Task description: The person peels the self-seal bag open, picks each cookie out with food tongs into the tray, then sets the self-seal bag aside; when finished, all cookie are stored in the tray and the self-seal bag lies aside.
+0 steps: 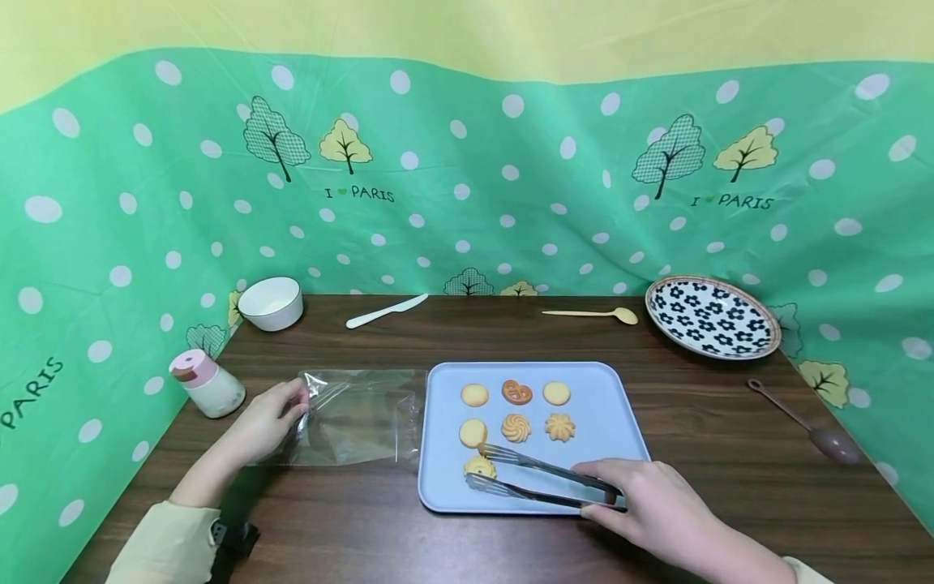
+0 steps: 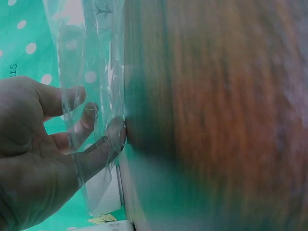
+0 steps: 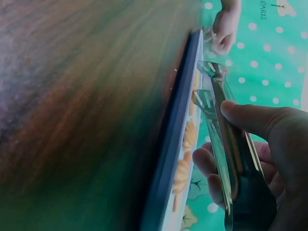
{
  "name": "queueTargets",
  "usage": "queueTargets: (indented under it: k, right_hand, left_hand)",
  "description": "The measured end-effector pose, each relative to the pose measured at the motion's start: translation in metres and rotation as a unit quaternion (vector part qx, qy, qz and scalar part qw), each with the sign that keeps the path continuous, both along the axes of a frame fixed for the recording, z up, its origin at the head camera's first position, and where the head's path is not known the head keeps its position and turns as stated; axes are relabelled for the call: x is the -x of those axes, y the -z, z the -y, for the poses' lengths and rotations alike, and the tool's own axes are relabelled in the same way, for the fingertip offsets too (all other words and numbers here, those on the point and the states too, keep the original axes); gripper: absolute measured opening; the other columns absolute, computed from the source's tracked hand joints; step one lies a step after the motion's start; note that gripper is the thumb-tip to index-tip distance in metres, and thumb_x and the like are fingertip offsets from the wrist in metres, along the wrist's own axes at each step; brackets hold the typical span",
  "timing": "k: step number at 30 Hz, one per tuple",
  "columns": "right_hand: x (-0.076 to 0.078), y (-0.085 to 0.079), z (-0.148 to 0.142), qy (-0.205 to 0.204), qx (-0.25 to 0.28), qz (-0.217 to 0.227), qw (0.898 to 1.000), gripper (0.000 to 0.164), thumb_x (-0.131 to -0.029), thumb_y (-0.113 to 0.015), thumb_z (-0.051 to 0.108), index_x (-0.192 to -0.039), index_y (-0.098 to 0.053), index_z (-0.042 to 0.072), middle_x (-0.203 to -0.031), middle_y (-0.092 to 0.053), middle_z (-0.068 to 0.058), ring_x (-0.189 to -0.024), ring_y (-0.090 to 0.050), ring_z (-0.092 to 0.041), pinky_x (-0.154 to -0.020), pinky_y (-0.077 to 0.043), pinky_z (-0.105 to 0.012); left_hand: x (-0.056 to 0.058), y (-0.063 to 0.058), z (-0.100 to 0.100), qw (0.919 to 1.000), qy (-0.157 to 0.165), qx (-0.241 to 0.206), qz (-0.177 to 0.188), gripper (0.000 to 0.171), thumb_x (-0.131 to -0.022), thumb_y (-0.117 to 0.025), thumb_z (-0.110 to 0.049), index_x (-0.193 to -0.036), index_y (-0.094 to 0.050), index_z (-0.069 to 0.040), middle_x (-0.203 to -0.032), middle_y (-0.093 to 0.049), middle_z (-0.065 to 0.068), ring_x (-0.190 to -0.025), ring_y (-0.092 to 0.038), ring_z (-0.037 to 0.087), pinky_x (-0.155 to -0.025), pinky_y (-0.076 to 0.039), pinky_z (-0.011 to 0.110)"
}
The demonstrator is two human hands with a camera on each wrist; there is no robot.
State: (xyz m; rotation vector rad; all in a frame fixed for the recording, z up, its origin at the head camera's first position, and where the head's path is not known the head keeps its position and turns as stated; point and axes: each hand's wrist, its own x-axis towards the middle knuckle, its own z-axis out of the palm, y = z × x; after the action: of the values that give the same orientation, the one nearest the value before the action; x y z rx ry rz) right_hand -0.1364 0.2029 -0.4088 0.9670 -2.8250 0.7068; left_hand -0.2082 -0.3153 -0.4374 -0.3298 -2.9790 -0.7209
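Observation:
My left hand [image 1: 273, 414] pinches the left end of a clear plastic bag [image 1: 357, 418] lying flat on the table; the left wrist view shows its film [image 2: 103, 62] over the fingers. My right hand [image 1: 653, 499] holds metal tongs [image 1: 543, 466] with dark handles over a light blue tray [image 1: 613, 478]. The spread tong tips stand on either side of a yellow scalloped cookie [image 1: 480, 466]. Whether they touch it, I cannot tell. Several other cookies lie in rows behind, among them a pretzel-shaped one [image 1: 516, 392] and a swirled one [image 1: 516, 427].
A pink-lidded jar [image 1: 207, 385] and white bowl [image 1: 272, 305] stand at left. Along the back lie a white knife [image 1: 387, 311] and a pale spoon [image 1: 591, 315]. At right are a flower-patterned plate [image 1: 713, 318] and a brown spoon [image 1: 806, 426]. A patterned cloth [image 1: 467, 178] hangs behind.

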Motion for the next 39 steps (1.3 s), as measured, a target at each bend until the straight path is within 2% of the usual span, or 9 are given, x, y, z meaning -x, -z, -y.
queueTargets:
  k: [5, 9, 14, 18, 21, 25, 28, 34, 39]
  right_hand:
    - [0.002, 0.002, -0.004, 0.004, -0.005, -0.015, 1.000, 0.035, -0.079, -0.074, 0.043, -0.108, -0.068, 0.024, -0.093, -0.066, 0.016, -0.071, -0.050, 0.006, -0.059, -0.044, -0.020]
    - [0.007, 0.001, -0.013, 0.049, 0.042, -0.049, 0.997, 0.039, -0.074, -0.081, 0.034, -0.108, -0.068, 0.021, -0.081, -0.063, 0.018, -0.066, -0.051, 0.008, -0.054, -0.043, -0.018]
    - [0.018, -0.004, -0.044, 0.176, 0.057, -0.085, 0.979, 0.042, -0.073, -0.082, 0.030, -0.109, -0.066, 0.017, -0.067, -0.057, 0.013, -0.056, -0.046, 0.004, -0.047, -0.036, -0.020]
    - [0.022, -0.001, -0.077, 0.287, 0.008, -0.048, 0.957, 0.047, -0.081, -0.072, 0.044, -0.116, -0.063, 0.014, -0.055, -0.046, 0.007, -0.047, -0.038, -0.006, -0.045, -0.028, -0.027]
    - [0.022, 0.007, -0.099, 0.334, -0.026, -0.008, 0.942, 0.057, -0.084, -0.066, 0.051, -0.121, -0.059, 0.008, -0.049, -0.043, 0.004, -0.045, -0.038, -0.012, -0.043, -0.028, -0.031]
    - [0.023, 0.016, -0.123, 0.360, -0.053, 0.037, 0.931, 0.066, -0.085, -0.062, 0.056, -0.123, -0.055, 0.002, -0.054, -0.055, -0.001, -0.051, -0.050, -0.019, -0.043, -0.033, -0.035]
    - [0.026, 0.020, -0.134, 0.368, -0.063, 0.053, 0.926, 0.069, -0.084, -0.061, 0.057, -0.123, -0.053, 0.000, -0.068, -0.065, -0.011, -0.057, -0.058, -0.026, -0.044, -0.034, -0.037]
    - [0.033, 0.024, -0.143, 0.369, -0.084, 0.054, 0.924, 0.072, -0.083, -0.063, 0.055, -0.121, -0.051, -0.004, -0.096, -0.064, -0.030, -0.066, -0.060, -0.041, -0.047, -0.039, -0.044]
    - [0.036, 0.021, -0.144, 0.368, -0.122, 0.108, 0.916, 0.082, -0.079, -0.065, 0.058, -0.119, -0.047, -0.011, -0.090, -0.062, -0.032, -0.066, -0.059, -0.041, -0.049, -0.041, -0.048]
  left_hand:
    - [0.001, 0.000, 0.000, 1.0000, 0.004, 0.004, -0.005, 0.017, -0.090, -0.061, -0.004, -0.084, -0.049, -0.015, -0.074, -0.046, 0.000, -0.070, -0.045, 0.016, -0.060, -0.036, 0.031]
    - [0.001, 0.000, 0.001, 0.9999, 0.011, 0.004, -0.004, 0.017, -0.089, -0.062, -0.005, -0.084, -0.050, -0.016, -0.075, -0.046, -0.001, -0.070, -0.045, 0.016, -0.061, -0.036, 0.030]
    - [0.001, 0.001, -0.001, 0.9998, 0.017, 0.003, 0.007, 0.017, -0.089, -0.063, -0.006, -0.084, -0.051, -0.016, -0.076, -0.046, -0.001, -0.071, -0.044, 0.016, -0.061, -0.036, 0.029]
    - [0.002, 0.001, -0.002, 0.9997, 0.021, 0.003, 0.008, 0.017, -0.088, -0.064, -0.006, -0.084, -0.051, -0.016, -0.076, -0.046, -0.001, -0.072, -0.045, 0.016, -0.062, -0.036, 0.029]
    - [0.002, 0.001, -0.003, 0.9995, 0.029, 0.011, 0.002, 0.018, -0.087, -0.065, -0.005, -0.083, -0.051, -0.017, -0.077, -0.047, -0.001, -0.072, -0.045, 0.015, -0.063, -0.037, 0.030]
    - [0.001, 0.001, -0.004, 0.9989, 0.042, 0.023, 0.001, 0.020, -0.086, -0.065, -0.004, -0.082, -0.051, -0.017, -0.077, -0.046, -0.002, -0.073, -0.045, 0.014, -0.064, -0.037, 0.030]
    - [0.000, -0.001, -0.006, 0.9986, 0.046, 0.024, 0.009, 0.020, -0.085, -0.065, -0.003, -0.082, -0.051, -0.017, -0.078, -0.046, -0.003, -0.073, -0.045, 0.013, -0.064, -0.038, 0.029]
    - [-0.002, 0.000, -0.007, 0.9983, 0.049, 0.025, 0.016, 0.018, -0.086, -0.066, -0.005, -0.082, -0.052, -0.017, -0.078, -0.048, -0.003, -0.073, -0.045, 0.012, -0.065, -0.039, 0.028]
    - [-0.001, 0.004, -0.008, 0.9979, 0.058, 0.020, 0.018, 0.019, -0.085, -0.068, -0.006, -0.081, -0.053, -0.018, -0.078, -0.048, -0.005, -0.073, -0.046, 0.010, -0.065, -0.040, 0.027]
